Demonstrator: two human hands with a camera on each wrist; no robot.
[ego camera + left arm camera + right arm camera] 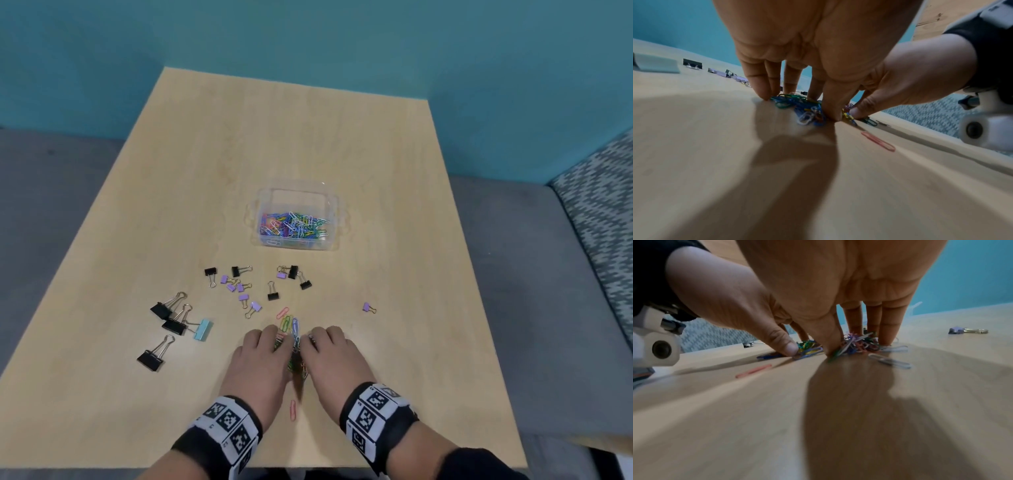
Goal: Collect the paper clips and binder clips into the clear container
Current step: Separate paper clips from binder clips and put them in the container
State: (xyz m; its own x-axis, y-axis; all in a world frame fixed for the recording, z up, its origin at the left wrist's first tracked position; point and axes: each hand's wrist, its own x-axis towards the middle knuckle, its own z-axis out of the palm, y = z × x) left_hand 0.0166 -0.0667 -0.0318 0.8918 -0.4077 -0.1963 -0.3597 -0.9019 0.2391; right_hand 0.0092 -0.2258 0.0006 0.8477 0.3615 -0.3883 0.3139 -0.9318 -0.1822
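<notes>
While both hands lay side by side at the near edge of the wooden table point(191, 178), the left hand point(262, 359) and the right hand point(329, 359) cupped a small heap of coloured paper clips point(291, 337) between them, fingers straight and fingertips point(764, 92) pressed down to the tabletop around the pile. One pink paper clip point(293, 409) lay apart, nearer the person, between the two wrists, and a pale one point(890, 361) sat just beside the right hand's pile. Farther out, near the table's middle, stood the clear container point(297, 216), already holding a mass of coloured paper clips. Between it and the hands, black, lilac and light-blue binder clips point(239, 291) were scattered, mostly to the left, with one lilac binder clip point(369, 307) off to the right.
</notes>
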